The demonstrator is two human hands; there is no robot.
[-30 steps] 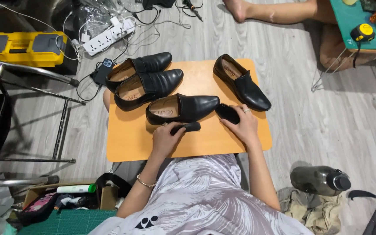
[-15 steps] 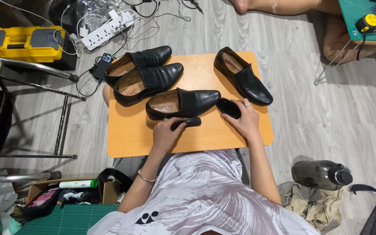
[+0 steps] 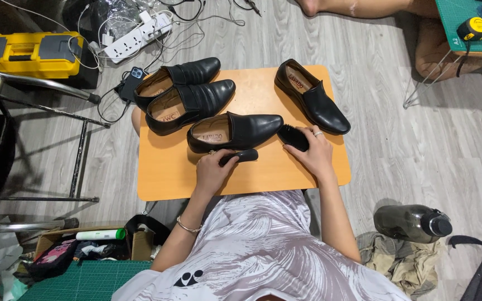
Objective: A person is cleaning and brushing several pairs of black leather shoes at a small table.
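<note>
L hand (image 3: pixel 212 170) curled round a small dark tube-like applicator (image 3: pixel 241 156), fingers closed on it, lying on the orange tabletop (image 3: pixel 163 173) just below the nearest black shoe (image 3: pixel 232 131). R hand (image 3: pixel 311 153) grips a black shoe brush (image 3: pixel 293 137), fingers wrapped over its back, bristle end near that shoe's toe.

Doing it well, my view: steady the shoe before brushing (it sits loose, nothing bracing it), short strokes from the toe back, keep polish off the insole.

Table: small, low, orange wood. Three more black shoes on it: a pair (image 3: pixel 182 92) at far left, overhanging the edge, and a single (image 3: pixel 311 97) far right, apart from the rest.

Room: grey plank floor. Yellow toolbox (image 3: pixel 32 53), white power strip (image 3: pixel 138 36) w/ cable tangle, phone (image 3: pixel 131 83) nr the table corner. Dark water bottle (image 3: pixel 411 223) on the floor by the person's R side. Green cutting mat (image 3: pixel 470 25) w/ yellow tape measure (image 3: pixel 472 28), top right.
</note>
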